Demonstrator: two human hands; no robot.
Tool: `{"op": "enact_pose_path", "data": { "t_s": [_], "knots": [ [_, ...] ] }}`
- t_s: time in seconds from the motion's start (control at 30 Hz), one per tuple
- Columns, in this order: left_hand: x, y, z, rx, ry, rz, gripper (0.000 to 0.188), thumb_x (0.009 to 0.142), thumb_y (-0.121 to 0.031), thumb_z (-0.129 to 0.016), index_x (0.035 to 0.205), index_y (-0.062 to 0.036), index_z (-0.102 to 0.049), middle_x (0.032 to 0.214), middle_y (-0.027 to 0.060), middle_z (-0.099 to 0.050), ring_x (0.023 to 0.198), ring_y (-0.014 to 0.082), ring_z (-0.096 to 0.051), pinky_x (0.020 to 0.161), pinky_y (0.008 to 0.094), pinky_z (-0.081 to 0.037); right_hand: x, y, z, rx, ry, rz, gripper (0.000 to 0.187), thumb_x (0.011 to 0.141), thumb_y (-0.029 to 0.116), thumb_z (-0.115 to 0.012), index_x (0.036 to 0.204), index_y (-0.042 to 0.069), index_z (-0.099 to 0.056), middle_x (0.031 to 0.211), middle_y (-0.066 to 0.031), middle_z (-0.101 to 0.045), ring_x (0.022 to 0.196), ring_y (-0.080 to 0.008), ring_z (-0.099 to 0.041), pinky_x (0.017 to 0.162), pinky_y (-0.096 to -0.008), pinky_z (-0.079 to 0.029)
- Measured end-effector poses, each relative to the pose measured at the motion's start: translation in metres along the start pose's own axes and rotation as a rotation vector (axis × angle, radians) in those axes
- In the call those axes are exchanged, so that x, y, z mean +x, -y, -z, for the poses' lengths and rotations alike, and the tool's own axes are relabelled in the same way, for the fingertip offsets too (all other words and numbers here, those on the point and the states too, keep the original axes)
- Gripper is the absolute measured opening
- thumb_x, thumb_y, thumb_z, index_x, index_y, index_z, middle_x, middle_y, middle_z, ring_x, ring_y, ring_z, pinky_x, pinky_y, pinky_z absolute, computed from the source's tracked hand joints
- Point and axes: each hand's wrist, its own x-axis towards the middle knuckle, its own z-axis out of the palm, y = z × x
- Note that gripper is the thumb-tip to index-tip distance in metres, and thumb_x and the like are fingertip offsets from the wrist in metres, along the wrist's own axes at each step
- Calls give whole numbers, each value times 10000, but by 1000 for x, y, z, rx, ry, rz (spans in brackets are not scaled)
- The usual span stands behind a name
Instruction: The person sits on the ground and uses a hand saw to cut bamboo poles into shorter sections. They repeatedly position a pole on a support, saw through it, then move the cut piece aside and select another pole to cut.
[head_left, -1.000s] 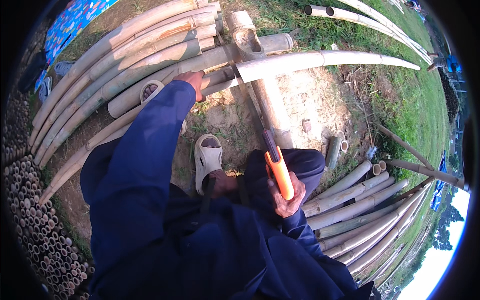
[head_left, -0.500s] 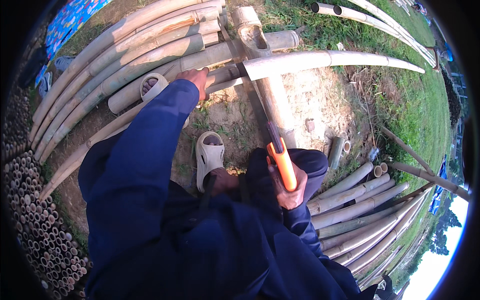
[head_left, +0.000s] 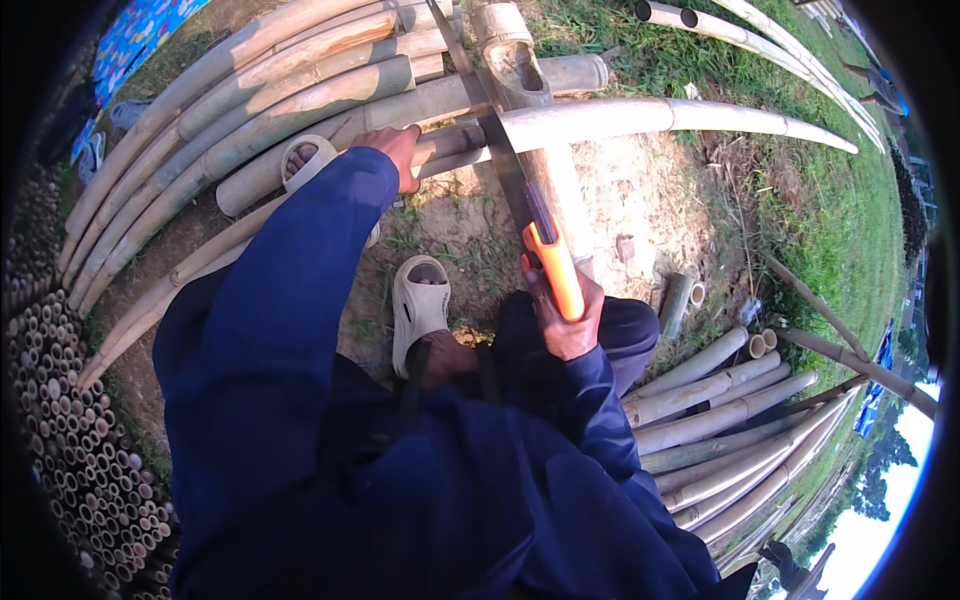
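Observation:
A hand saw with an orange handle (head_left: 556, 275) is gripped in my right hand (head_left: 570, 320). Its long dark blade (head_left: 505, 160) slants up and away, lying across a pale bamboo pole (head_left: 620, 120). My left hand (head_left: 392, 152) is closed around this pole, just left of the blade. Where the blade crosses, the pole rests over a thick bamboo post (head_left: 555, 185) lying on the ground, with a notch cut near its far end. My left foot, in a beige sandal (head_left: 308, 160), is by a thick bamboo length; the other sandal (head_left: 420, 310) is on the dirt.
Several long bamboo poles (head_left: 240, 120) lie stacked at the left. More bamboo poles (head_left: 720, 390) are piled at the right, near short cut pieces (head_left: 676, 305). Many round bamboo ends (head_left: 90, 450) show at the lower left. Grass (head_left: 840, 210) spreads to the right.
My right hand has pushed the saw forward and away from me, so more of the blade reaches past the pole. My left hand keeps its hold on the pole.

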Motion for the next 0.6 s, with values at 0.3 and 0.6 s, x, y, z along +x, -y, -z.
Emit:
{"op": "enact_pose_path", "data": {
  "t_s": [0.3,0.6],
  "knots": [
    [0,-5,-2,31,-25,39,726,728,-298,-871,1352,-69,-579,1146,214,-741,1093,401,-712,960,486,-558,-58,-3,7,-8,-72,50,240,930,57,-723,1149,-41,-714,800,-79,-703,730,-114,-627,702,-295,-526],
    [0,5,-5,8,-5,-8,799,682,-295,-895,1370,-64,-562,1098,232,-742,1063,426,-711,919,503,-559,-89,0,11,-27,-116,122,153,936,63,-727,1043,-44,-704,788,-119,-708,708,-153,-650,692,-327,-534]
  ]
}}
